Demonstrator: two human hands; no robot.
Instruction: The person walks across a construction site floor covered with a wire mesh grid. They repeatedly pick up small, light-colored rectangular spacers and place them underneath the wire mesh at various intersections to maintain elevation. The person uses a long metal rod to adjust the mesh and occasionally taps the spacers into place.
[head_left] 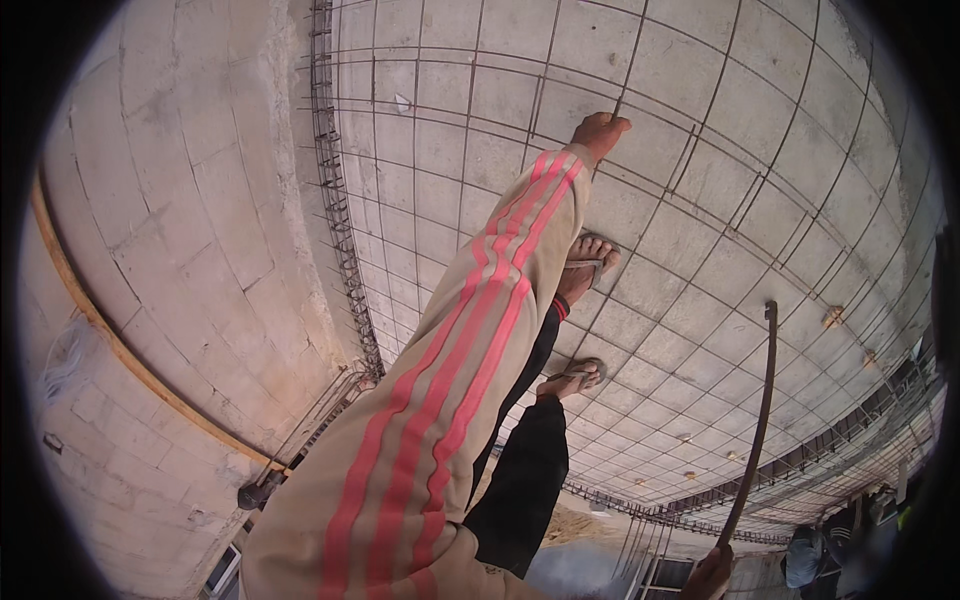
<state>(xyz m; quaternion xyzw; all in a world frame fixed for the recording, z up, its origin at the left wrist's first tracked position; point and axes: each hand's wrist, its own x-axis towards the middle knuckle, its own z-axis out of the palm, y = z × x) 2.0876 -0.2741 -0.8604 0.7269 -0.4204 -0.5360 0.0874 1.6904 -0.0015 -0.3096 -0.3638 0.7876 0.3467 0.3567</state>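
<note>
My left arm, in a beige sleeve with pink stripes, stretches out over a grid of thin steel rebar. At its end my left hand (pixel 600 135) is closed around a rebar (pixel 625 80) of that grid, with the fingers partly hidden. At the lower edge my right hand (pixel 708 575) grips the bottom end of a long, dark, slightly curved metal bar (pixel 758 430). This bar slants upward over the grid, and its far tip has a short stub. Below my left forearm, my feet in sandals (pixel 592 262) stand among the rebars.
Pale concrete (pixel 510 95) lies under the grid. A narrow rebar cage (pixel 335 190) runs along the left beside a block wall (pixel 190 180). A wooden strip (pixel 130 350) crosses that wall. More rebar cage (pixel 800 445) borders the lower right, with dark bundled items (pixel 840 535) beyond.
</note>
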